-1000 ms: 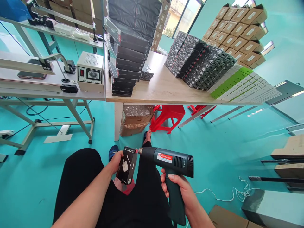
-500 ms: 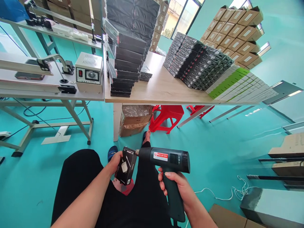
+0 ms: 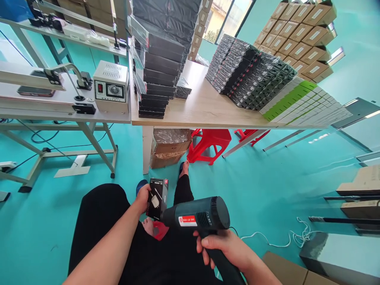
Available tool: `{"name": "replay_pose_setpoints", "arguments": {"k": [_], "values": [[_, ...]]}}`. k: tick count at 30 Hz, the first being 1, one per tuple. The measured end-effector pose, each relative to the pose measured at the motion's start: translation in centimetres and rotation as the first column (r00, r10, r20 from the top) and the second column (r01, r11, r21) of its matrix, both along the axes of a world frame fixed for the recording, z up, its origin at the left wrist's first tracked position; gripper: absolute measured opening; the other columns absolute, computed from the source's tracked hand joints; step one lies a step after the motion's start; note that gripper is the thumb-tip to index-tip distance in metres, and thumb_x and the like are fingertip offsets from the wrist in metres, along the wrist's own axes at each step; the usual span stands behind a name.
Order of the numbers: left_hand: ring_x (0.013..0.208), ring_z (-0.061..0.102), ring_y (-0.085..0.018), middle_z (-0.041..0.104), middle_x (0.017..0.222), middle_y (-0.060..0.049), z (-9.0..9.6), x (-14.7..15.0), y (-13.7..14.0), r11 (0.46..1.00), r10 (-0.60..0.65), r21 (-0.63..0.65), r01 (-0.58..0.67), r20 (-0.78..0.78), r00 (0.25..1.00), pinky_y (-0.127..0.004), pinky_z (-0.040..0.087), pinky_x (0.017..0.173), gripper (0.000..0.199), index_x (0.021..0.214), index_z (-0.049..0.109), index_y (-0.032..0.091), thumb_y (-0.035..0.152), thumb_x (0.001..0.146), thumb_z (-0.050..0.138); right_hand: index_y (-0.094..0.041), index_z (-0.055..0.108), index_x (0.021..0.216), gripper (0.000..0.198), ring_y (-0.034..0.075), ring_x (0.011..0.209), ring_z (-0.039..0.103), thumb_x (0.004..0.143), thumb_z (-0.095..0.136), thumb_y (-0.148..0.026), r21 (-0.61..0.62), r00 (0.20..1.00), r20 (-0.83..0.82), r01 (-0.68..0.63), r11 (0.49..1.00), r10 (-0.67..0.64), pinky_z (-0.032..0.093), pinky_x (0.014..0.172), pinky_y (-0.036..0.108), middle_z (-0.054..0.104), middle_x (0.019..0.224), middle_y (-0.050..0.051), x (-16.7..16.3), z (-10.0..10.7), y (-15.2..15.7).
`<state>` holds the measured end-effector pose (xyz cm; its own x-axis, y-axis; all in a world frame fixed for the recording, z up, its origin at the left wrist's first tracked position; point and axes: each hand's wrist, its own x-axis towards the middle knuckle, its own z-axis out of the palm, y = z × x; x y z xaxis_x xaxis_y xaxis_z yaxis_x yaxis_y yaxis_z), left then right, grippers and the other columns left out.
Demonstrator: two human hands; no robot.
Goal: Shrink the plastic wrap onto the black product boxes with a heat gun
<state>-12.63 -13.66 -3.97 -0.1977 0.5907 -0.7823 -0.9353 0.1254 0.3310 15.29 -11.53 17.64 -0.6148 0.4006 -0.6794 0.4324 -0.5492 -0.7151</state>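
My left hand (image 3: 143, 199) grips a small black charger box (image 3: 158, 194) by its left edge, over my lap. The box front shows a white plug and cable picture. In my right hand (image 3: 218, 247) is a dark green heat gun (image 3: 196, 213) with a red and white label, my fingers wrapped round its handle. The gun's nozzle points left at the lower right part of the box; whether it touches cannot be seen.
Ahead stands a wooden table (image 3: 202, 113) with stacked black boxes (image 3: 162, 59), wrapped bundles (image 3: 249, 73) and green-white boxes (image 3: 305, 105). A sealing machine (image 3: 111, 87) is at left. Under the table are a carton (image 3: 170, 148) and a red stool (image 3: 210, 142). A white cord (image 3: 267, 245) lies on the floor.
The heat gun has moved down and left, its nozzle going from the box's upper right to its lower right. The box has risen slightly and turned more upright.
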Motion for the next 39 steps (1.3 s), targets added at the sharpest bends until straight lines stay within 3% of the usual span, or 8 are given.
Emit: {"name": "replay_pose_setpoints", "arguments": {"k": [3,9,21,25,28,32,36,39], "values": [[0.041,0.053,-0.019,0.057,0.051,-0.003,-0.1,-0.4,0.0,0.999,0.023,0.027,-0.022,-0.048,0.999,-0.031,0.044,0.040,0.007,0.060,0.050,0.017,0.019,0.053,0.049,-0.010,0.066,0.098,0.029,0.015,0.055,0.062,0.073,0.061,-0.023,-0.009,0.999,0.043,-0.024,1.000,0.024,0.046,0.048,0.024,0.068,0.078,0.008,1.1,-0.2,-0.7],[0.044,0.054,-0.020,0.056,0.052,-0.003,0.2,-0.8,-0.2,0.998,0.051,0.050,-0.049,-0.052,0.997,-0.033,0.048,0.045,0.012,0.063,0.052,0.018,0.022,0.053,0.047,-0.011,0.064,0.103,0.030,0.015,0.058,0.061,0.079,0.057,-0.027,0.049,0.991,0.010,0.135,0.990,-0.136,0.046,0.050,0.025,0.066,0.081,0.008,2.0,-0.7,-0.9],[0.042,0.053,-0.021,0.055,0.051,-0.003,0.3,-0.9,-0.2,0.997,0.059,0.053,-0.057,-0.050,0.997,-0.034,0.047,0.042,0.013,0.064,0.053,0.017,0.022,0.053,0.047,-0.012,0.065,0.102,0.031,0.015,0.057,0.060,0.076,0.062,-0.030,-0.022,0.986,-0.028,0.164,0.986,-0.165,0.047,0.050,0.026,0.066,0.081,0.008,0.7,-0.9,-1.3],[0.041,0.053,-0.020,0.053,0.050,-0.002,0.2,-0.9,-0.2,0.996,0.067,0.064,-0.065,-0.031,0.997,-0.032,0.046,0.042,0.011,0.064,0.052,0.017,0.021,0.054,0.047,-0.012,0.064,0.104,0.032,0.015,0.060,0.061,0.078,0.061,-0.030,0.024,0.975,-0.010,0.223,0.975,-0.223,0.048,0.051,0.026,0.066,0.083,0.008,0.7,-1.1,-1.5],[0.041,0.052,-0.019,0.053,0.050,-0.002,0.4,-0.9,-0.1,0.995,0.052,0.084,-0.052,-0.007,0.999,-0.032,0.046,0.042,0.011,0.065,0.053,0.017,0.023,0.059,0.048,-0.011,0.064,0.104,0.032,0.015,0.059,0.061,0.077,0.060,-0.028,-0.066,0.983,-0.054,0.172,0.983,-0.175,0.047,0.050,0.024,0.067,0.082,0.009,1.5,-0.9,-1.7],[0.061,0.064,-0.026,0.064,0.067,-0.008,1.7,-0.8,-0.4,0.984,-0.016,0.176,0.013,0.016,1.000,-0.036,0.051,0.051,0.027,0.083,0.061,0.015,0.038,0.071,0.052,-0.007,0.063,0.106,0.035,0.016,0.058,0.063,0.076,0.058,-0.025,-0.205,0.976,-0.169,0.099,0.974,-0.135,0.045,0.048,0.022,0.067,0.082,0.012,2.9,-1.2,-1.8],[0.097,0.063,-0.037,0.068,0.097,-0.016,3.8,-0.6,-1.0,0.931,-0.136,0.359,0.071,0.161,0.978,-0.049,0.053,0.074,0.058,0.105,0.061,0.016,0.064,0.074,0.054,-0.006,0.064,0.105,0.034,0.023,0.077,0.067,0.077,0.058,-0.025,-0.234,0.930,-0.193,0.266,0.935,-0.312,0.051,0.057,0.027,0.068,0.092,0.016,3.7,-2.8,-1.1],[0.111,0.057,-0.038,0.064,0.113,-0.019,5.3,-0.4,-1.5,0.887,-0.151,0.459,0.039,0.210,0.966,-0.052,0.049,0.085,0.067,0.114,0.059,0.015,0.068,0.074,0.052,-0.008,0.064,0.105,0.031,0.024,0.094,0.065,0.079,0.058,-0.025,-0.312,0.859,-0.129,0.440,0.842,-0.496,0.053,0.063,0.027,0.067,0.105,0.016,3.7,-4.1,0.1]]}}
